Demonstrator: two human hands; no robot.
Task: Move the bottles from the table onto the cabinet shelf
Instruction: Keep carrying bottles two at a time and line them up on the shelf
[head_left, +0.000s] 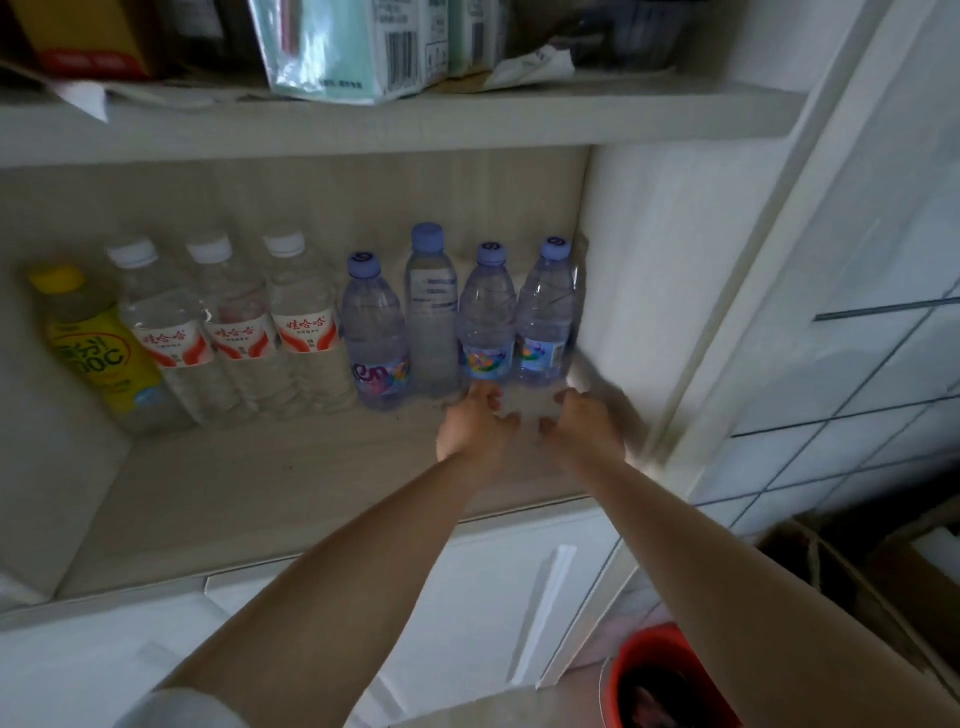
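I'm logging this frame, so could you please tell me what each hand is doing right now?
Left hand: open, fingers loosely curled, at the base of a blue-capped bottle, holding nothing.
Right hand: open, beside the rightmost bottle, holding nothing.

Upper shelf (467, 122): we see it crowded, with a pale green carton (358, 47) bearing a barcode standing at its front edge.
Left of that: we find a yellow and red box (88, 39), cut off by the top of the view.
Crumpled paper (535, 67): we spot it lying just right of the carton.
Lower doors (467, 597): we see white cabinet fronts, shut.
Right wall (857, 415): we see white tiles with dark grout.
Floor, lower right: we note a red bucket (660, 675) beside a brown cardboard box (852, 587).
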